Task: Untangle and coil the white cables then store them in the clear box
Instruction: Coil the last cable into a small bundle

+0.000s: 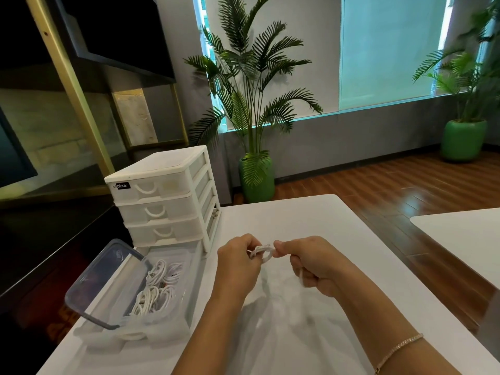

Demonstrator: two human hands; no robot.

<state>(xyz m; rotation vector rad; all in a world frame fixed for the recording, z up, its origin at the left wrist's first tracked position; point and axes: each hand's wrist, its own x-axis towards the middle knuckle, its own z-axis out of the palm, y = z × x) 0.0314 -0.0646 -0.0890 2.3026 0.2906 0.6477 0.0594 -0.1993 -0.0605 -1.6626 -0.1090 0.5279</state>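
Holding a small white cable coil (262,254) between both hands above the bench (311,220), you have your left hand (238,262) pinching one side of the loops and your right hand (311,263) clenched on the other side, with what looks like the cable's tail running through its fist. Neither grip is released.

The risk from here is the coil springing open: the cable looks smooth, rounded and slightly stiff, so if either grip slackens before the end is tucked, the loops will likely fan out and you would have to wind again. Pulling the tail too hard could also cinch the loops into a kink.

The clear box (186,280) sits well to your left at the bench's edge, its translucent plastic walls soft-looking and glossy, several white coiled cables (159,288) already piled inside. Its clear lid (105,282), rimmed in grey, leans tilted against the near side, so a careless reach across could knock it off the edge. Behind the box stands a white drawer unit (165,201) with frosted fronts.
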